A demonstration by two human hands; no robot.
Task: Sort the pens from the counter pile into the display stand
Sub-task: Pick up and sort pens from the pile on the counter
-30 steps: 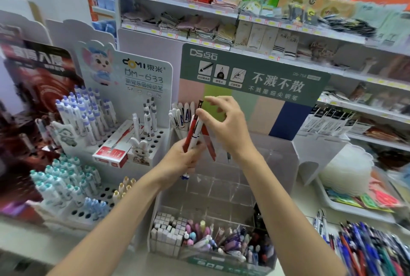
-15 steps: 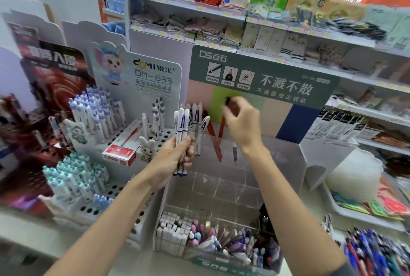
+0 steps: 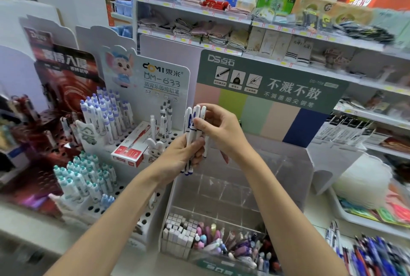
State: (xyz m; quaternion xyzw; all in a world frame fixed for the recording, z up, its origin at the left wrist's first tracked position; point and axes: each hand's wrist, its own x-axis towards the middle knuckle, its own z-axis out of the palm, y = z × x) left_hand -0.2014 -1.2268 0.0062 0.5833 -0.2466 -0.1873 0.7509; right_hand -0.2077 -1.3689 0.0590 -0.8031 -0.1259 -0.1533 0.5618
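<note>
My left hand (image 3: 184,153) grips a bunch of white pens with blue caps (image 3: 192,120), held upright above the clear tiered display stand (image 3: 286,173). My right hand (image 3: 219,129) pinches the upper part of one pen in that bunch. A red pen (image 3: 224,157) stands in the stand's upper tier, just below my right wrist. The counter pile of blue and red pens (image 3: 372,255) lies at the bottom right. The stand's front tier holds several small pens and erasers (image 3: 213,242).
A white perforated pen rack (image 3: 135,215) with blue-capped and teal-capped pens stands to the left, with a red and white box (image 3: 131,149) on it. A white tray (image 3: 359,218) of coloured packets sits at the right. Shelves of socks and towels rise behind.
My right hand has let go of a red pen at the stand's upper tier and come back left to the bunch in my left hand. The camera has shifted slightly.
</note>
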